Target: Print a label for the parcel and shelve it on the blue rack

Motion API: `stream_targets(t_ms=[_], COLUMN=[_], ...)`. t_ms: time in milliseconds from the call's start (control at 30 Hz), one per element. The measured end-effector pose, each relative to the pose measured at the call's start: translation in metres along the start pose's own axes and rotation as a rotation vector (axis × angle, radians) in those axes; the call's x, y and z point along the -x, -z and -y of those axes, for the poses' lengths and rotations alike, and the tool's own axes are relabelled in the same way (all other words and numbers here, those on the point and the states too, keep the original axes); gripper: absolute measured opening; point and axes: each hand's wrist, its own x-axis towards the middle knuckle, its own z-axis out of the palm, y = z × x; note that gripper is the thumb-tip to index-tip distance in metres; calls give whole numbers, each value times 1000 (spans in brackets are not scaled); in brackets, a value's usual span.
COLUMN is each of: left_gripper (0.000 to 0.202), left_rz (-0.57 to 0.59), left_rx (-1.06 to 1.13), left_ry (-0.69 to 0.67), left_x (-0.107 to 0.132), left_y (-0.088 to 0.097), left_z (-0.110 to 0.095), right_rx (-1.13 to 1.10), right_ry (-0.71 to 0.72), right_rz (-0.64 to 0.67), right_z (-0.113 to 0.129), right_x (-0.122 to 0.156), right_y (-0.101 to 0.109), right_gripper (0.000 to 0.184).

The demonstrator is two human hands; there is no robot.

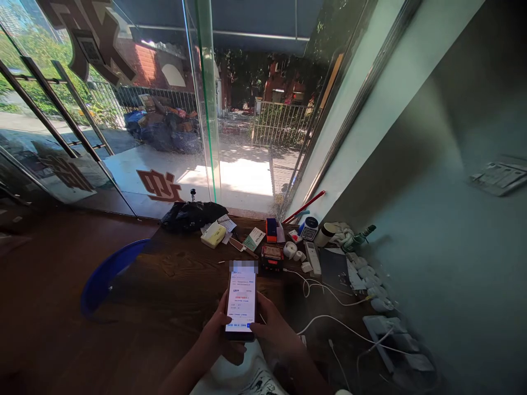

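A smartphone [242, 302] with a lit white screen of text is held upright between my two hands, over the near edge of the dark wooden table. My left hand [216, 329] wraps its left side, the thumb at the lower left of the screen. From the right, my right hand [269, 323] grips the other side, its thumb at the lower right corner of the screen. Most of the fingers are hidden behind the phone. Just beyond the phone lie a knife [237, 246] with a brown handle and a black-and-red box-shaped device [272, 257].
A yellow tissue pack [213, 235], papers and a black bag [191, 215] lie along the table's far side. White cables [325, 317], a power strip [379, 343] and a green bottle [360, 238] are at right. A blue round-rimmed object [93, 280] stands left. Glass doors rise ahead.
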Motion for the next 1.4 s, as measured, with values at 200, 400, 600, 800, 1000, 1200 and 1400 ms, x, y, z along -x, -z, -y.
stream_targets(t_ms=[200, 400, 600, 800, 1000, 1200, 1400], left_gripper=[94, 86, 85, 82, 88, 89, 84], left_rz=[-7, 11, 13, -7, -19, -4, -25], left_rx=[13, 6, 16, -1, 13, 14, 6], left_ry=[-61, -20, -58, 0, -17, -7, -8], left_x=[-7, -8, -7, -6, -8, -6, -4], left_y=[3, 9, 9, 10, 12, 12, 6], left_z=[2, 5, 6, 4, 5, 3, 0], right_rx=[-95, -145, -122, -138, -152, -159, -159], right_ry=[-8, -16, -1, -5, -18, -29, -37], right_rz=[-11, -28, -31, -36, -21, -36, -30], right_z=[2, 7, 9, 9, 6, 7, 7], right_x=[0, 1, -1, -1, -3, -4, -4], right_y=[-2, -4, -6, -6, -5, -5, -4], right_gripper=[55, 50, 46, 50, 48, 49, 52])
